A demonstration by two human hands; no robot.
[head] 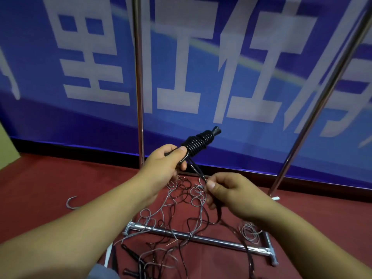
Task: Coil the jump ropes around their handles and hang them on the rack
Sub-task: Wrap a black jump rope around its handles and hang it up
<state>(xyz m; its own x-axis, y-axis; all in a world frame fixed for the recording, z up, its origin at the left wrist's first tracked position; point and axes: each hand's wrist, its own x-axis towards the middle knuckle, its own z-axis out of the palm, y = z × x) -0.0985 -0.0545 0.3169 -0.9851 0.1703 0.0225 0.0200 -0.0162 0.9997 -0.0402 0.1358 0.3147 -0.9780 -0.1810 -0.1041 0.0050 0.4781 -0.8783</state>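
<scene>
Left hand [165,162]: curled round the lower end of the black handles [198,142], thumb pressed against the lowest turns of cord; held raised above the floor, in front of the banner.
Black handles: tilted up and to the right, flared end cap uppermost; the upper part is covered by tight black coils stacked side by side. How many handles lie under the coils cannot be told.
Right hand [227,195]: thumb and forefinger pinched on the black rope [198,171], remaining fingers curled under; held lower and to the right of the left hand, apart from it.
Black rope: two strands are stretched taut from the coils down to the right hand; below that hand the slack is dropped to the floor.
Loose ropes [181,216]: grey and black cords are heaped in a tangle on the carpet, draped over the base bar of the rack; more dark handles are seen at the bottom edge, blurred.
Rack [203,239]: chrome; two uprights are set before the banner, one near centre, one leaning at right; a horizontal bar with end feet is laid on the floor.
Hook [71,203]: grey metal, lying alone on the carpet at left.
Floor [322,210]: dark red carpet.
Banner [90,57]: blue with large white characters, behind the rack.
</scene>
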